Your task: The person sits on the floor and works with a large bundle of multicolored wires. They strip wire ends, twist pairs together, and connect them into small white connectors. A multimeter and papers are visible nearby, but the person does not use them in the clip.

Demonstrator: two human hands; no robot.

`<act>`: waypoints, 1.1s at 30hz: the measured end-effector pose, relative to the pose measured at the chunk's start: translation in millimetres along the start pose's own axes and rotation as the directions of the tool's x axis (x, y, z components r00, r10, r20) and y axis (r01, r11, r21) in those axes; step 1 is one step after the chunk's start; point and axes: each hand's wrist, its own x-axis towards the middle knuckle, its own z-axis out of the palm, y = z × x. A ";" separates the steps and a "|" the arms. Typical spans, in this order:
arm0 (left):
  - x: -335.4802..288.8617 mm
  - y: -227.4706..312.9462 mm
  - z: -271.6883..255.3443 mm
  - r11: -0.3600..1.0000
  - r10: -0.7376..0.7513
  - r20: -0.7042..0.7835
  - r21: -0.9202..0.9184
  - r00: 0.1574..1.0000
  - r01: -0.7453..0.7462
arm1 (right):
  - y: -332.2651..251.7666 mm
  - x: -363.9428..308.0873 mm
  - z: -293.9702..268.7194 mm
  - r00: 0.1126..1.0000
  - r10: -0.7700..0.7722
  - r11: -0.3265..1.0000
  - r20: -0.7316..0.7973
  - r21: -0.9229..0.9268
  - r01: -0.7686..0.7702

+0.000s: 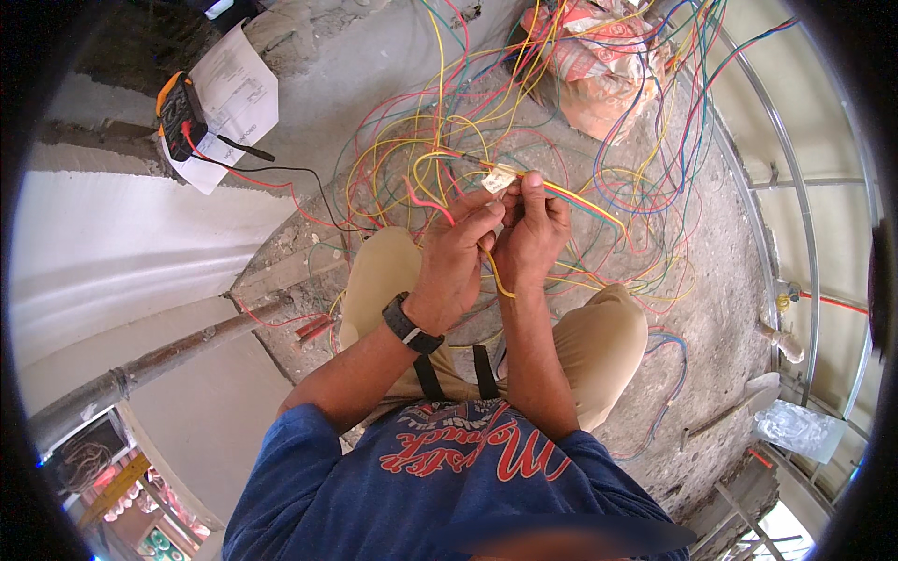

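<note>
Grasping one bundle of wires (585, 199) with two hands, closed with both left hand (456, 245) and right hand (533, 236), beside one pale tag (499, 178), in front of two bent knees (613, 327). Wearing one dark watch (412, 323). Countable farther off: one multimeter (180, 117) overlapping white paper (238, 89), and one sack (599, 61). Too tangled to count: loose strands (440, 131) over the floor (720, 360).

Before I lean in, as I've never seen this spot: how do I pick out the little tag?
On the rough floor, find the coloured wires, then the left hand and right hand close together. The tag is right beside them, the one pale, flattish scrap among those thin strands.
</note>
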 end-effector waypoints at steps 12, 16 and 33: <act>4.1 -4.8 -4.0 0.999 0.052 -0.041 -0.002 0.998 -0.052 | 7.5 1.8 -1.7 1.000 -0.003 1.000 0.005 -0.026 0.003; 4.5 -4.0 -6.9 1.000 0.020 -0.025 -0.024 0.999 -0.020 | 7.5 1.8 -1.6 1.000 -0.003 1.000 0.007 -0.030 0.003; 3.5 -2.7 -8.0 0.999 -0.025 -0.034 -0.037 0.999 0.024 | 8.8 2.0 -3.8 1.000 0.000 1.000 0.016 -0.013 0.000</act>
